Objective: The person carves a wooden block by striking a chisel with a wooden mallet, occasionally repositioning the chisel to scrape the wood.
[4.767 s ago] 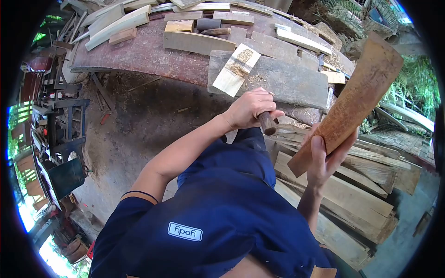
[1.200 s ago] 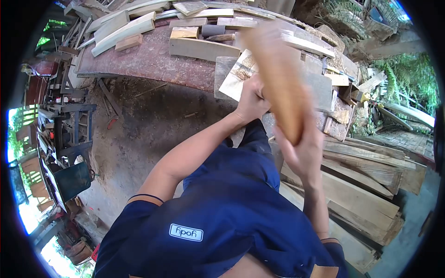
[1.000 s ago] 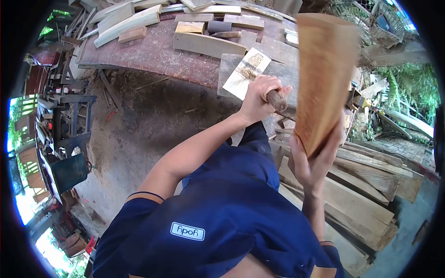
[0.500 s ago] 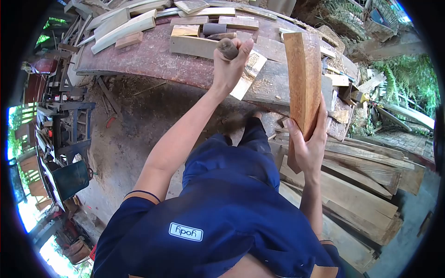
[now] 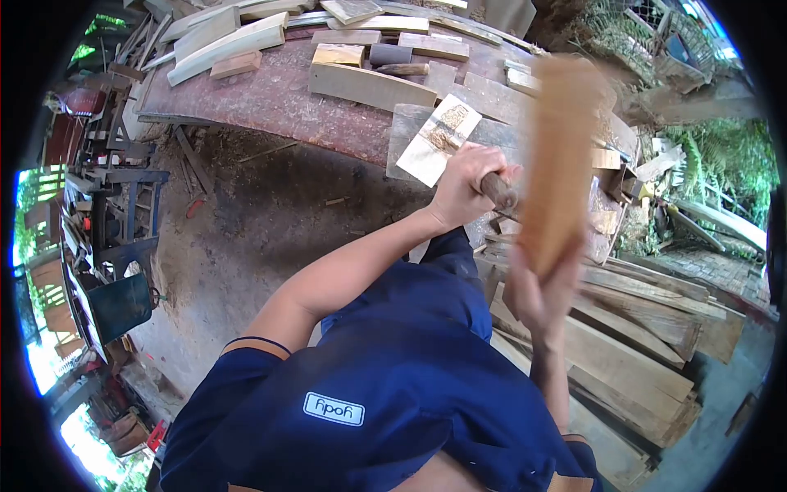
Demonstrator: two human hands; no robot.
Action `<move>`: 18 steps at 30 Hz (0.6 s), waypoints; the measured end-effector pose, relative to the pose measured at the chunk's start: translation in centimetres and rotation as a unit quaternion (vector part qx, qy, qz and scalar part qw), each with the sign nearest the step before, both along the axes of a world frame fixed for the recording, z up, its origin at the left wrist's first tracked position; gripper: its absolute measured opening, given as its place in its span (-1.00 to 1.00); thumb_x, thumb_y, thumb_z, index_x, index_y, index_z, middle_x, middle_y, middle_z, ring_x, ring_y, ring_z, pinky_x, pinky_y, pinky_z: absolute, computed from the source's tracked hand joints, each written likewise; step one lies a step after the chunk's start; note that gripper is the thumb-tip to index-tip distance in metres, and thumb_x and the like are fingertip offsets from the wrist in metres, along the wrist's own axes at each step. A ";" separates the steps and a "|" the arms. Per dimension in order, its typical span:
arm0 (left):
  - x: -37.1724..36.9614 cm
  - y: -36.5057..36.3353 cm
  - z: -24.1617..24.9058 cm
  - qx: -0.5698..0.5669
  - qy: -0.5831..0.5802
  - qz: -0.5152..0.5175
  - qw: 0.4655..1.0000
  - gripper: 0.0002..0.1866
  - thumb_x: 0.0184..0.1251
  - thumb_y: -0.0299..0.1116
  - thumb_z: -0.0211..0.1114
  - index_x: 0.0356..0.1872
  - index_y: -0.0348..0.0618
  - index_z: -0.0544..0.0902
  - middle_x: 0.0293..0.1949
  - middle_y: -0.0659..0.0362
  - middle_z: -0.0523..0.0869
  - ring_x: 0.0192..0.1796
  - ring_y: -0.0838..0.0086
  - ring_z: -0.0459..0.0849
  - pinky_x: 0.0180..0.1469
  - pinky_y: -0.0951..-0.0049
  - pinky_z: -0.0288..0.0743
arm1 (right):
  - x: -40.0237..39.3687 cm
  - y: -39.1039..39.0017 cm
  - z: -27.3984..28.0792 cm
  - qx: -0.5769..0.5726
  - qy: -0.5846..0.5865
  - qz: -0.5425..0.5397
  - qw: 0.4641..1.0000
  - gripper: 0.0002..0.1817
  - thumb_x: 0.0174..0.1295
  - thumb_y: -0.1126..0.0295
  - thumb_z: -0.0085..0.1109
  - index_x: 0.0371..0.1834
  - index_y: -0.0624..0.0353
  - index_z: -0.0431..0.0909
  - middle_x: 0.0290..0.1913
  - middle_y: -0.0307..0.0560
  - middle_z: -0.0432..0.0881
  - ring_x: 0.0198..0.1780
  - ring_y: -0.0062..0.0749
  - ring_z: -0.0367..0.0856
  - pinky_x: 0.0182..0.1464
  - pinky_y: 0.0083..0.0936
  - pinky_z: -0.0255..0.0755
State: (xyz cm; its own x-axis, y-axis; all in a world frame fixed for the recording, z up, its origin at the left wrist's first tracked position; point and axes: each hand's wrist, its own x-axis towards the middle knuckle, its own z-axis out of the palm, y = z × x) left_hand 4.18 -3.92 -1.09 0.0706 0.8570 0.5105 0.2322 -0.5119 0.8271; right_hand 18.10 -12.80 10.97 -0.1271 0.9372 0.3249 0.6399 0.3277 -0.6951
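Observation:
My left hand (image 5: 471, 182) is closed around the round wooden handle (image 5: 500, 192) of a chisel, its butt end facing me; its blade I cannot clearly make out. Just beyond that fist, a pale board (image 5: 425, 157) with a rough chopped patch and loose shavings lies at the bench's front edge. On the other side, my right hand (image 5: 543, 291) grips a wooden mallet (image 5: 566, 156), a long thick block held upright and smeared by motion. The mallet stands to the right of the chisel handle, apart from it.
The red-brown workbench (image 5: 270, 102) carries several offcuts, a curved wooden piece (image 5: 373, 86) and a dark cylinder (image 5: 390, 54). Long planks (image 5: 623, 344) are stacked low on my right. A green container (image 5: 119, 307) stands at far left.
My left hand has moved right and toward me with the chisel, tilting its handle. The mallet has shifted slightly right and blurred. The pale board now shows more fully.

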 end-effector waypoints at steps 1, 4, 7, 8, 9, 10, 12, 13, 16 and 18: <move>0.1 -0.2 -0.3 0.036 -0.037 -0.015 0.999 -0.78 0.24 -0.40 0.38 -0.50 -0.14 0.50 -0.53 0.13 0.54 -0.38 0.22 0.59 -0.16 0.36 0.34 | -0.2 0.2 -0.1 -0.127 0.004 0.011 0.992 -0.04 0.08 0.37 0.39 0.53 0.27 0.03 0.24 0.40 0.51 0.12 0.14 0.66 0.09 -0.16 0.54; -0.1 -0.3 0.3 0.100 -0.052 -0.002 0.994 -0.77 0.16 -0.39 0.39 -0.51 -0.14 0.47 -0.49 0.16 0.56 -0.33 0.21 0.59 -0.12 0.33 0.33 | 0.4 -0.4 -0.5 -0.048 -0.027 -0.005 0.998 -0.01 0.05 0.43 0.38 0.55 0.27 0.01 0.20 0.38 0.55 0.06 0.08 0.69 0.08 -0.18 0.54; -0.4 -0.3 0.2 0.001 0.008 -0.026 1.000 -0.75 -0.14 -0.41 0.42 -0.51 -0.15 0.47 -0.49 0.14 0.56 -0.31 0.15 0.60 -0.08 0.36 0.34 | 0.2 -1.6 -1.3 -0.004 0.106 -0.028 0.994 0.01 0.03 0.47 0.38 0.55 0.30 -0.02 0.22 0.44 0.49 0.08 -0.05 0.66 0.10 -0.22 0.53; -0.4 -0.3 -0.1 0.003 0.008 -0.025 1.000 -0.75 -0.14 -0.41 0.42 -0.51 -0.15 0.47 -0.49 0.14 0.56 -0.31 0.15 0.60 -0.08 0.36 0.34 | 0.2 -1.7 -1.6 0.064 0.158 -0.028 0.985 0.01 0.03 0.48 0.38 0.55 0.31 -0.02 0.22 0.46 0.47 0.08 -0.09 0.65 0.10 -0.23 0.52; -0.4 -0.3 -0.3 0.027 -0.027 -0.032 0.999 -0.79 -0.11 -0.46 0.38 -0.51 -0.16 0.48 -0.50 0.13 0.56 -0.33 0.14 0.59 -0.13 0.38 0.36 | 0.3 -1.0 -0.7 0.002 -0.007 0.003 1.000 0.00 0.06 0.42 0.38 0.55 0.30 -0.01 0.23 0.45 0.47 0.09 -0.03 0.66 0.11 -0.22 0.52; -0.4 -0.2 -0.4 0.051 -0.062 -0.041 0.996 -0.83 -0.09 -0.51 0.35 -0.51 -0.16 0.49 -0.52 0.13 0.56 -0.35 0.12 0.59 -0.17 0.39 0.38 | -0.8 -0.5 -0.2 -0.156 -0.008 -0.008 0.988 -0.02 0.09 0.38 0.38 0.56 0.24 -0.01 0.27 0.42 0.45 0.10 0.03 0.66 0.12 -0.19 0.51; -1.0 0.5 -0.1 0.054 -0.074 -0.052 0.994 -0.85 -0.12 -0.56 0.30 -0.49 -0.16 0.51 -0.50 0.10 0.58 -0.35 0.11 0.60 -0.23 0.35 0.40 | -0.2 0.2 -1.4 -0.046 -0.029 0.027 0.998 -0.05 0.14 0.34 0.36 0.57 0.17 0.00 0.30 0.38 0.44 0.11 0.06 0.66 0.15 -0.17 0.50; -1.4 0.8 0.0 0.049 -0.086 -0.062 0.993 -0.84 -0.14 -0.61 0.26 -0.47 -0.16 0.53 -0.49 0.07 0.60 -0.36 0.10 0.62 -0.28 0.31 0.42 | -0.3 0.2 -1.4 -0.048 -0.028 0.025 0.998 -0.05 0.14 0.34 0.36 0.57 0.17 0.00 0.30 0.38 0.44 0.11 0.06 0.66 0.15 -0.17 0.50; -3.1 3.0 1.3 -0.161 -0.213 0.015 0.964 -0.72 0.32 -0.42 0.35 -0.58 -0.21 0.51 -0.61 0.38 0.52 -0.53 0.70 0.43 -0.48 0.55 0.27 | 0.2 0.1 -1.3 -0.103 0.001 -0.052 0.993 -0.08 0.18 0.31 0.32 0.57 0.16 0.00 0.31 0.37 0.44 0.12 0.06 0.66 0.16 -0.18 0.50; -5.0 4.3 2.2 -0.169 -0.232 0.040 0.957 -0.56 0.46 -0.25 0.31 -0.65 -0.18 0.45 -0.63 0.48 0.38 -0.50 0.81 0.26 -0.51 0.63 0.15 | 1.1 0.0 -2.1 -0.062 0.007 -0.056 0.996 -0.08 0.20 0.27 0.31 0.57 0.16 0.00 0.30 0.36 0.45 0.17 0.06 0.62 0.20 -0.18 0.47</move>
